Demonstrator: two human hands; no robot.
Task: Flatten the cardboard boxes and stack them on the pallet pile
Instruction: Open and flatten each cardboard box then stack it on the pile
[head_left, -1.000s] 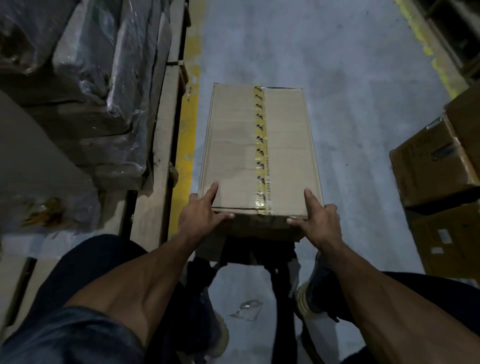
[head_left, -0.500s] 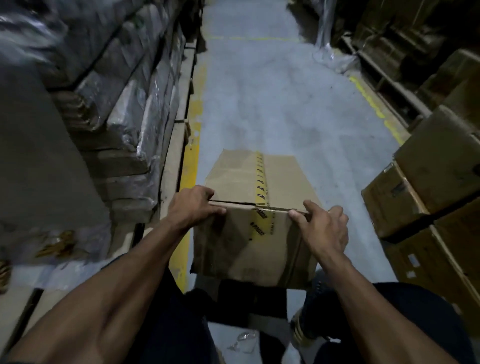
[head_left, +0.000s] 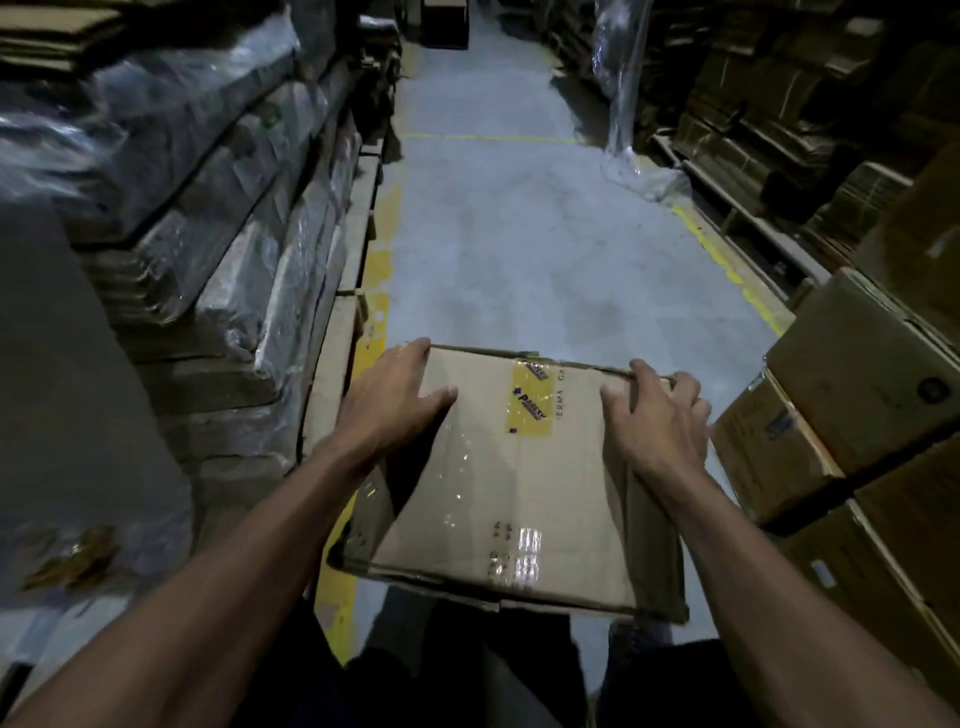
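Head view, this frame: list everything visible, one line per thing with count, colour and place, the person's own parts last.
cardboard box: one, brown with a yellow printed tape strip, held up at centre bottom over the aisle.
wrapped pallet stacks: several, brown flat cardboard under clear plastic wrap, along the left.
stacked boxes: several, brown, lower right beside the aisle.
shelved cardboard: many bundles, brown, upper right, too dark to count.
plastic sheet: one, clear, hanging to the floor at upper right.
floor: grey aisle with yellow lines at both edges and one across.
left hand: one, gripping the box's top left corner.
right hand: one, fingers curled over the box's top right edge.
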